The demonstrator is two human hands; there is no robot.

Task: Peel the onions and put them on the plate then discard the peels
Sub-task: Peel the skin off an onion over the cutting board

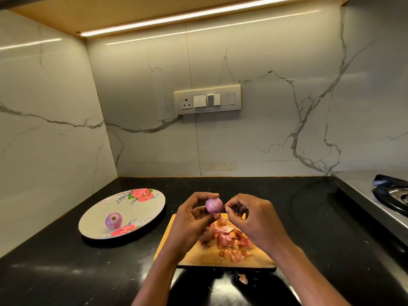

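My left hand [191,219] grips a small purple onion [213,205] between curled fingers and thumb, above the far end of a wooden cutting board [194,255]. My right hand [254,217] pinches at the onion's right side with thumb and fingertips. A heap of reddish onion peels [229,239] lies on the board beneath my hands. A peeled purple onion [113,220] sits on the flowered plate [141,208] to the left.
The black counter [66,272] runs under everything. One loose peel scrap [242,278] lies in front of the board. A gas stove [390,195] stands at the right edge. A switch panel [207,100] is on the marble back wall.
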